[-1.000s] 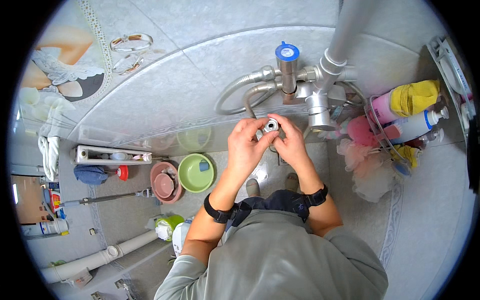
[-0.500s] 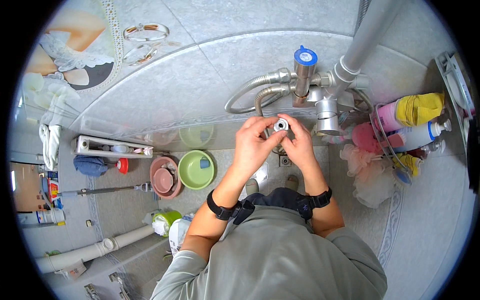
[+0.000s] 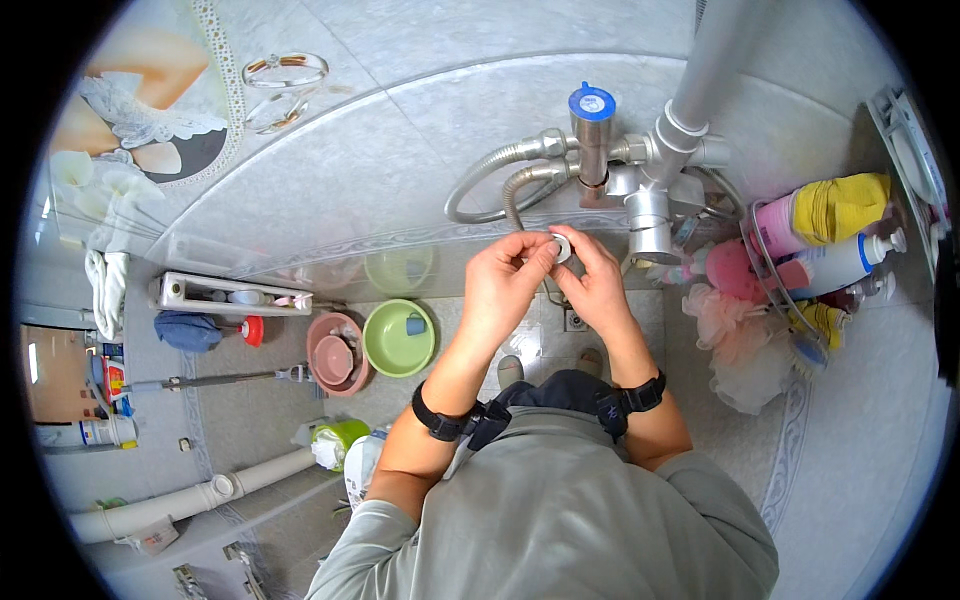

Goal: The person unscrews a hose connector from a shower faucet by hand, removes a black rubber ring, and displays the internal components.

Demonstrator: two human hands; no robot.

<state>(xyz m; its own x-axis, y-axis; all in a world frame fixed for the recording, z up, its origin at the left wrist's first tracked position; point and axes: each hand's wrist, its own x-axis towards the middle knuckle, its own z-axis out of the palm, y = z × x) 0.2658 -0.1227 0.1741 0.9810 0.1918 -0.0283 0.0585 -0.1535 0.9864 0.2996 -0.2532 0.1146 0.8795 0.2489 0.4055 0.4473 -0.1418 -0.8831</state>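
Between my hands is a small round silvery fitting [image 3: 563, 248] with an open, ring-like end facing up. My left hand [image 3: 500, 282] pinches at its rim with thumb and forefinger, covering part of the opening. My right hand [image 3: 597, 287] grips the fitting from the other side, fingers curled round it. Part of a hose shows just below the hands; whether it joins the fitting I cannot tell. Just beyond stands a metal valve [image 3: 593, 145] with a blue cap, and flexible metal hoses [image 3: 513, 190] curve out from its left side.
A thick grey pipe [image 3: 715, 65] rises beside the valve. On the right, a wire rack [image 3: 765, 262] holds bottles and a yellow cloth [image 3: 843, 208], with a mesh bath puff [image 3: 735, 325] below. Green [image 3: 398, 370] and pink [image 3: 318, 375] basins stand on the floor at left.
My left thumb and forefinger have shifted onto the fitting's rim, hiding more of its opening. The view has moved slightly; my right hand keeps its grip.
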